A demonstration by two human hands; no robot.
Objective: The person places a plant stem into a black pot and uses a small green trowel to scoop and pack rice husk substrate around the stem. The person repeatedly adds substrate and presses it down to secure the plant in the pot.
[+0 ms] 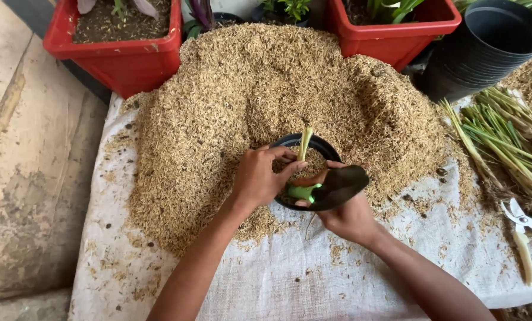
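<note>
A white woven cloth [266,279] covers the work surface; a weathered floor [28,166] lies to its left. Nearest, the right hand [349,217] is closed on a dark trowel [337,187] with a green handle, its blade over the pot rim. The left hand [260,178] pinches a pale stalk [304,142] standing upright in the black pot [322,145]. A husk pile [266,89] surrounds the pot. Right: cut stalks [504,137], shears [521,229]. Beyond: stacked black pots [486,47], red planters [123,53].
</note>
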